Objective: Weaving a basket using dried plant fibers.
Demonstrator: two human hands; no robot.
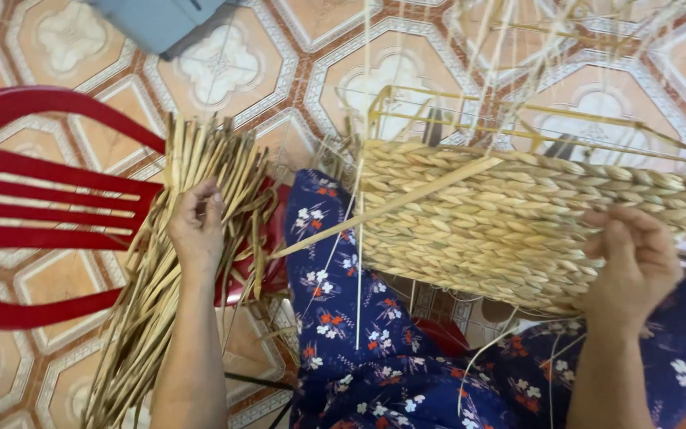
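Half-woven basket [510, 226] sits on the person's lap, its straw-coloured braided wall facing the camera and a yellow wire frame [518, 119] rising bare above the woven part. Right hand [633, 262] lies against the basket's right end, fingers curled over the weave and thumb pressed to it, gripping the wall. One flat pale strand [383, 208] runs slantwise from the basket's upper face down and leftward, crossing a thin upright fibre in front of the weave. Left of the basket, the left hand [198, 222] is closed around stalks in a thick bundle of dried reeds [160, 294], fingers folded over them; whether it pinches one stalk or several, cannot tell. The bundle fans out over a red plastic chair [49, 202] further left and hides part of its seat. Below the basket, blue floral trousers [359, 349] cover the knees. Patterned floor tiles [224, 63] beyond the basket, with a grey-blue object [156, 20] at the top edge.
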